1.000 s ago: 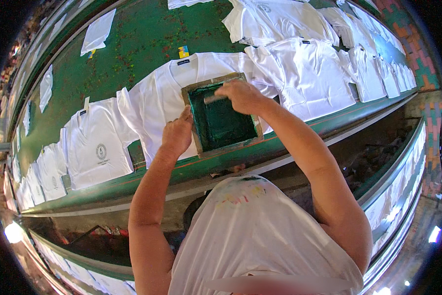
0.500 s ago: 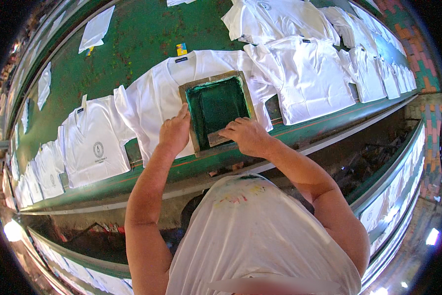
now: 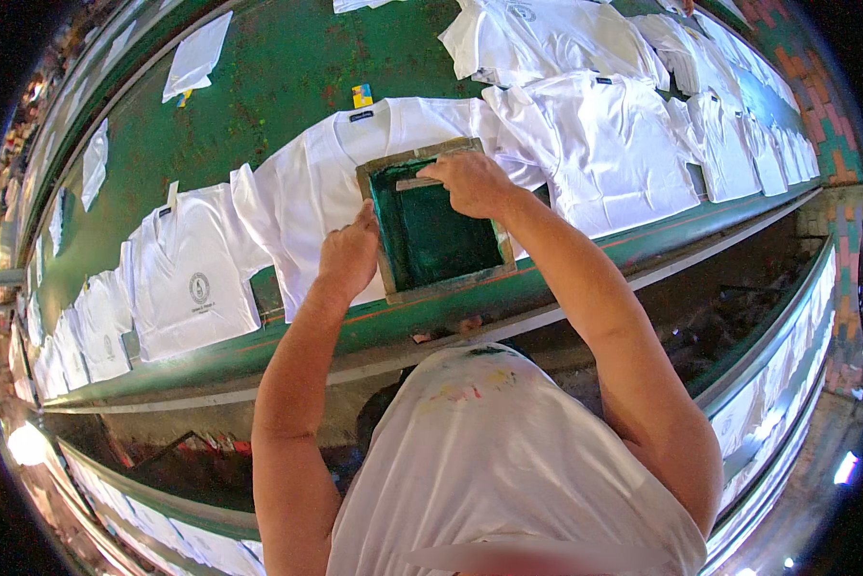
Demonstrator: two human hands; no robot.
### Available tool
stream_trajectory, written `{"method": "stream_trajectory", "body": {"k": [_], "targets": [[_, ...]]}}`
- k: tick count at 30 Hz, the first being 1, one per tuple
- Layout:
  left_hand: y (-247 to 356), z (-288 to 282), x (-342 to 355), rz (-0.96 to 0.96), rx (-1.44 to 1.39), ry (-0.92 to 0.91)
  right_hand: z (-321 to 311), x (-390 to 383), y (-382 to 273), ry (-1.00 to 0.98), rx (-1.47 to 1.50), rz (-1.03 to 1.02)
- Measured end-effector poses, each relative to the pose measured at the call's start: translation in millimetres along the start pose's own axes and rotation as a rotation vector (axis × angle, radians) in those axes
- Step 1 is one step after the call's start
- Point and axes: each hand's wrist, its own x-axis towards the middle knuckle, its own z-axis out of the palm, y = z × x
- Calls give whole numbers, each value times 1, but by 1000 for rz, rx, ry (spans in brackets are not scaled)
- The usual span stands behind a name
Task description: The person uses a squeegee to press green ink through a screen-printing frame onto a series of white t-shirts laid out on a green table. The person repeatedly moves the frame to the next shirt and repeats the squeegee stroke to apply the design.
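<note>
A square screen frame (image 3: 442, 283) with a dark green mesh (image 3: 443, 235) lies on a white V-neck T-shirt (image 3: 318, 192). My left hand (image 3: 353, 250) is closed at the frame's left edge, fingertips pressed on it. My right hand (image 3: 468, 182) grips a narrow flat squeegee (image 3: 407, 184) at the top of the mesh. Left of them lies a white T-shirt with a round dark print (image 3: 196, 288); to the right lies another white T-shirt (image 3: 612, 158).
A long green table (image 3: 259, 58) carries rows of white shirts (image 3: 556, 34) and small white pieces (image 3: 191, 62). Below its near edge (image 3: 657, 267) runs a dark gap, with further racks of white shirts (image 3: 772, 374) at right and lower left. Brick-patterned surface (image 3: 844, 269) shows at far right.
My right hand went down to the bottom of the mesh half a second ago and is now back at the top with the squeegee. My left hand stays on the frame.
</note>
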Motion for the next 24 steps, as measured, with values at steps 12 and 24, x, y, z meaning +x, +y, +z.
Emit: {"method": "stream_trajectory", "body": {"k": [12,24], "targets": [[-2,6,5,102,158,111,12,-96,-70,-116,-61,-45],[14,14,4,-100,7,106,36,-143,-87,-99,-118,-117]]}}
